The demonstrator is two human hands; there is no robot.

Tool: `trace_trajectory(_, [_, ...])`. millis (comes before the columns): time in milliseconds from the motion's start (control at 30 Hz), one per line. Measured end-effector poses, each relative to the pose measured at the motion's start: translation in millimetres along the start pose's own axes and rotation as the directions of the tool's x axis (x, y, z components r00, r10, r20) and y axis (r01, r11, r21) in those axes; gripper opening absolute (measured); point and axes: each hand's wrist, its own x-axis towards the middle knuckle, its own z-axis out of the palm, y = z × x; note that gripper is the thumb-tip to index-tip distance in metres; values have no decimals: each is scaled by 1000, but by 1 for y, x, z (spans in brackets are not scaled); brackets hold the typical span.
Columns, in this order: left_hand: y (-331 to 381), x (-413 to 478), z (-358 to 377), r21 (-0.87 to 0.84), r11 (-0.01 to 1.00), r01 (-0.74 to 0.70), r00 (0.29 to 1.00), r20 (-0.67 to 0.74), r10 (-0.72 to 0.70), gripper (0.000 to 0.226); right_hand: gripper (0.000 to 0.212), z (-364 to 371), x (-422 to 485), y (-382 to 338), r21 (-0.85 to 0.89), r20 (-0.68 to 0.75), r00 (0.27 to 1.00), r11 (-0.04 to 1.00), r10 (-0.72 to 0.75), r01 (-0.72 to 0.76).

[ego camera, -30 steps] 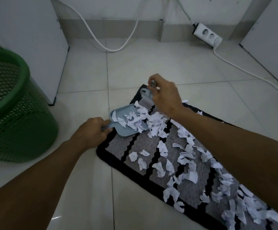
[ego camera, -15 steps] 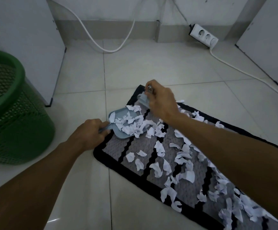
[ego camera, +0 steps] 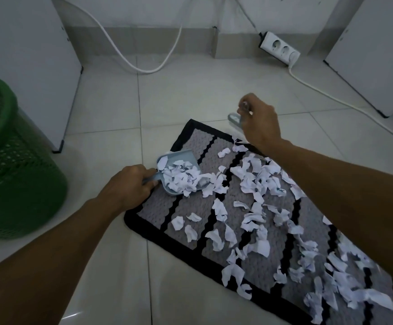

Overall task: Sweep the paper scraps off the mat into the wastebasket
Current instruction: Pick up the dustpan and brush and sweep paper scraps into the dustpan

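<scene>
A grey mat (ego camera: 216,158) with black stripes and a black border lies on the tiled floor, strewn with several white paper scraps (ego camera: 256,207). My left hand (ego camera: 130,186) grips the handle of a small light-blue dustpan (ego camera: 179,156) at the mat's left edge; the pan holds a heap of scraps. My right hand (ego camera: 260,123) holds a small light-blue brush (ego camera: 234,120) above the mat's far corner, its bristles mostly hidden behind the hand. The green mesh wastebasket (ego camera: 15,174) stands on the floor at the far left.
White cabinets stand at the back left (ego camera: 26,66) and back right (ego camera: 378,55). A white power strip (ego camera: 280,48) lies by the wall, its cable (ego camera: 331,97) running across the floor to the right. Another white cable (ego camera: 144,64) loops near the baseboard.
My right hand lifted the brush away from the dustpan and moved it right, to the mat's far corner. More scraps sit heaped in the pan. My left hand kept its hold on the handle.
</scene>
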Motion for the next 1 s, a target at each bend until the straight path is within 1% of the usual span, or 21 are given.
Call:
trace_trajectory(67, [4,2,3,-20,1000,-11,1000,7,11,23,9,4,-13,14,-43,75,997,999,17,-14])
trace_trajectory(100, [6,2,5,-29,999,-14,1000,7,14,22,9,8,-22,14,-23,105,994,1000,-1,3])
trace_trajectory(200, [9,3,11,-33,999,-2,1000,8,2,22,6,20,-48,-8,87,192,976,993,-98,82])
trace_trajectory(267, [12,3,12,-34,999,2,1000,18,-1,23,9,23,-59,-24,174,222,964,979,-148,111])
trace_trajectory(300, [13,3,12,-33,999,-1,1000,23,1,23,11,22,-59,-29,208,212,964,971,-163,119])
trace_trajectory(367, [14,3,11,-31,999,-9,999,31,10,26,9,16,-53,-34,216,159,974,968,-163,127])
trace_trajectory(433, [15,1,10,-26,1000,-11,999,42,12,26,6,10,-46,-29,174,86,986,977,-143,127])
trace_trajectory(467, [16,1,10,-25,1000,-12,999,44,13,23,5,9,-45,-26,137,72,989,984,-126,116])
trace_trajectory(533, [16,-2,11,-19,1000,-16,999,45,17,21,6,11,-53,-22,76,123,987,992,-105,96])
trace_trajectory(567, [17,-3,12,-12,1000,-20,999,46,21,21,7,15,-60,-23,77,163,980,992,-111,100])
trace_trajectory(667, [17,-5,12,-8,999,-34,998,43,34,27,6,27,-79,-38,152,223,958,977,-178,147])
trace_trajectory(733, [17,-6,10,0,998,-55,997,45,55,33,7,29,-82,-52,199,224,955,968,-196,152])
trace_trajectory(800, [16,-11,8,-1,997,-72,996,46,72,34,9,24,-74,-62,225,216,953,960,-214,164])
trace_trajectory(933, [10,-27,5,22,994,-111,992,69,109,37,6,17,-37,-68,295,165,952,934,-258,202])
trace_trajectory(1000, [0,-40,-4,70,994,-85,995,57,81,43,6,30,-20,-77,349,219,921,907,-323,236])
